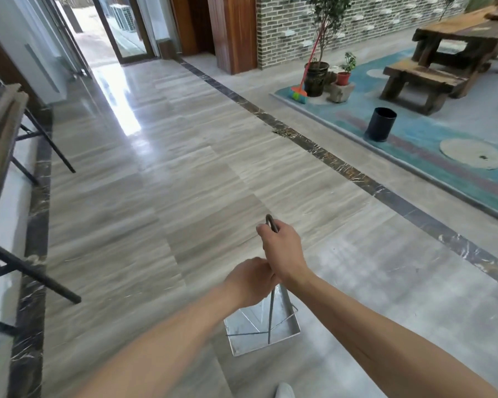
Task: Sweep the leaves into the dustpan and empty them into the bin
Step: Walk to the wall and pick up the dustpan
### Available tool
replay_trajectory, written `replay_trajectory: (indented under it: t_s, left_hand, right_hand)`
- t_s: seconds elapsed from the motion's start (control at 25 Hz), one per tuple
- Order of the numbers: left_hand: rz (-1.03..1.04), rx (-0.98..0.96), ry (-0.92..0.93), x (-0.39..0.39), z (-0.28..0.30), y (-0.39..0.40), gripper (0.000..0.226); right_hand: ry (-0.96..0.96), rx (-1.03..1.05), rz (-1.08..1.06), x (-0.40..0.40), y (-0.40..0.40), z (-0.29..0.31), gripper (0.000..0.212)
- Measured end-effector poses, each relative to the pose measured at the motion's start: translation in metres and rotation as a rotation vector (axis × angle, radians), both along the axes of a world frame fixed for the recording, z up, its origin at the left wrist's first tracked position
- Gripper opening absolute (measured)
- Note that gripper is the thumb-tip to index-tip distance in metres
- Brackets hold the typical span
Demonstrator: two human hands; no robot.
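A metal dustpan (pixel 282 334) with a long upright handle hangs low in front of me. My right hand (pixel 282 251) grips the looped top of the handle, and my left hand (pixel 249 281) holds the handle just below it. A small pile of brown leaves (pixel 283 132) lies far ahead on the dark marble floor strip. A black cylindrical bin (pixel 381 124) stands on the teal floor area to the right. A broom (pixel 299 94) with a red stick and green-blue bristles leans by a potted plant (pixel 316 79) further back.
Folding tables with black legs (pixel 41 285) line the left wall. A heavy wooden table and bench (pixel 423 79) stand at the back right. A raised kerb (pixel 414 168) edges the teal area. An open doorway (pixel 118 27) lies at the far left. My shoe tip (pixel 284 390) shows below.
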State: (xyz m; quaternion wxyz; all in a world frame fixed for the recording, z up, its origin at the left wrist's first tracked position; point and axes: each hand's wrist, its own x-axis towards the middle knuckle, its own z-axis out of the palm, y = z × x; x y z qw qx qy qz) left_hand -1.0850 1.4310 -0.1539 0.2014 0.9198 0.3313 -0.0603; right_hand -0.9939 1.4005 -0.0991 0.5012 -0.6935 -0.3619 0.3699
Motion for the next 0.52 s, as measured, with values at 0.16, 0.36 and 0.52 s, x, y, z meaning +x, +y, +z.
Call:
replay_trajectory:
  t_s: [0.16, 0.36, 0.52]
  left_hand:
    - [-0.007, 0.032, 0.005, 0.037, -0.003, 0.095, 0.028]
    - [-0.008, 0.058, 0.006, 0.077, -0.029, 0.25, 0.015]
    - [0.1, -0.006, -0.06, 0.095, -0.038, 0.376, 0.029]
  right_hand:
    - [-0.002, 0.0, 0.017, 0.037, 0.09, 0.001, 0.029]
    - [-0.018, -0.017, 0.002, 0.077, 0.236, -0.014, 0.03]
    - [-0.016, -0.028, -0.004, 0.094, 0.362, -0.018, 0.029]
